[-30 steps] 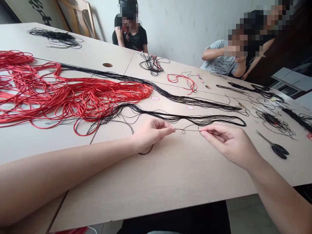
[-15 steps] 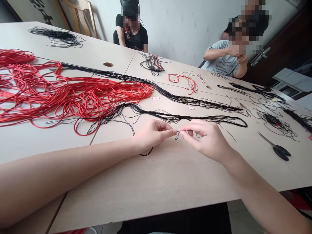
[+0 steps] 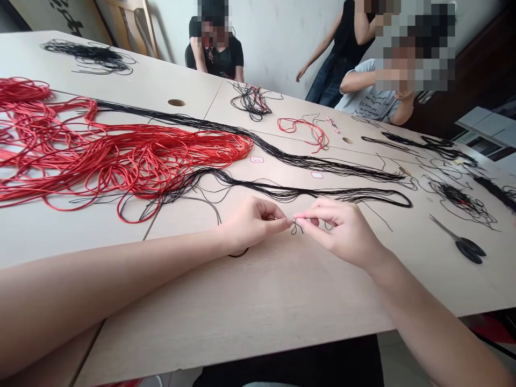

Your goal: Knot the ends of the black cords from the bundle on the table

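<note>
Thumb and finger of my left hand pinch a thin black cord just above the table's near part. My right hand pinches the same cord, its fingertips almost touching those of the left. A small loop and a short end of cord hang below the fingertips. More of the cord curves out under my left wrist. Right behind both hands lies a long bundle of black cords. The exact crossing of the cord between the fingers is too small to make out.
A big heap of red cord covers the table's left side. Scissors lie at the right, near a black cord tangle. Small labels lie mid-table. Two people sit across the table; another stands behind.
My fingertips have drawn closer together, and the cord's small loop and end now hang between them. A standing person has come into view at the back. The view has shifted slightly.
</note>
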### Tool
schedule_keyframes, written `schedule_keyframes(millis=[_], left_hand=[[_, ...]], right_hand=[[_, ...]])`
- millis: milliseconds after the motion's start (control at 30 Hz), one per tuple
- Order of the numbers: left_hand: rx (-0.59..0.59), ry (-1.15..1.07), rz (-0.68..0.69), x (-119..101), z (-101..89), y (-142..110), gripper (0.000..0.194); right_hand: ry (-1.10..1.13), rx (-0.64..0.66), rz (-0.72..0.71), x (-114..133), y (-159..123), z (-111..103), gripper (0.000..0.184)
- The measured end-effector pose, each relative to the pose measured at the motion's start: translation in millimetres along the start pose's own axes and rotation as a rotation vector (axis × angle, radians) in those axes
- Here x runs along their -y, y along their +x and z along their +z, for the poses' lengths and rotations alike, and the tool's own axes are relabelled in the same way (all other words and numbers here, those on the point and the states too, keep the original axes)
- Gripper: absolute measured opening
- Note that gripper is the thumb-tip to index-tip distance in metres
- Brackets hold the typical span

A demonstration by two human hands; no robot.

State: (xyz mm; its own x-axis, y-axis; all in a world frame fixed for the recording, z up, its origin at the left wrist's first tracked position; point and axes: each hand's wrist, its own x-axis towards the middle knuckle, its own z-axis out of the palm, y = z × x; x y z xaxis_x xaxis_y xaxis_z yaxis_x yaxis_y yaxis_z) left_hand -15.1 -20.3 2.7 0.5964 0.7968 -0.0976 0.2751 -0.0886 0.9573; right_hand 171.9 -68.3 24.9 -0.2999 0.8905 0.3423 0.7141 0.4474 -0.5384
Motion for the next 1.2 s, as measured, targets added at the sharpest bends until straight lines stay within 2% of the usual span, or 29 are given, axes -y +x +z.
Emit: schedule_keyframes(millis=[100, 167, 233, 333, 400, 567, 700, 967, 1200], left_hand=[[-0.016, -0.013, -0.008, 1, 0.4, 0, 0.028], [-0.034, -0.025, -0.009, 1, 0.8, 0, 0.025], [-0.051, -0.041, -0.015, 0, 1.1, 0, 0.022], [-0.073, -0.079, -0.036, 0, 0.7, -1, 0.018], [-0.085, -0.11, -0.05, 1, -0.2, 0, 0.016], [-0.08, -0.144, -0.061, 5, -3.4, 2, 0.011], [-0.065, -0.155, -0.064, 5, -4.3, 2, 0.012], [-0.1, -0.104, -0.091, -3, -1.7, 0, 0.022], [-0.102, -0.042, -0.084, -2, -2.4, 0, 0.025]], right_hand=[[0.022, -0.042, 0.082, -1, -1, -13, 0.012], [0.096, -0.003, 0.169, -2, -2, -28, 0.012], [0.163, 0.154, 0.213, -3, -5, -42, 0.015], [0.114, 0.435, 0.183, -4, -8, -55, 0.019], [0.035, 0.498, 0.172, -6, -10, -59, 0.018], [-0.055, 0.367, 0.236, -19, -15, -68, 0.019], [-0.059, 0.328, 0.281, -20, -17, -69, 0.02], [-0.074, 0.324, 0.059, 12, 1, -44, 0.015], [-0.138, 0.219, 0.064, 17, 13, -21, 0.016]])
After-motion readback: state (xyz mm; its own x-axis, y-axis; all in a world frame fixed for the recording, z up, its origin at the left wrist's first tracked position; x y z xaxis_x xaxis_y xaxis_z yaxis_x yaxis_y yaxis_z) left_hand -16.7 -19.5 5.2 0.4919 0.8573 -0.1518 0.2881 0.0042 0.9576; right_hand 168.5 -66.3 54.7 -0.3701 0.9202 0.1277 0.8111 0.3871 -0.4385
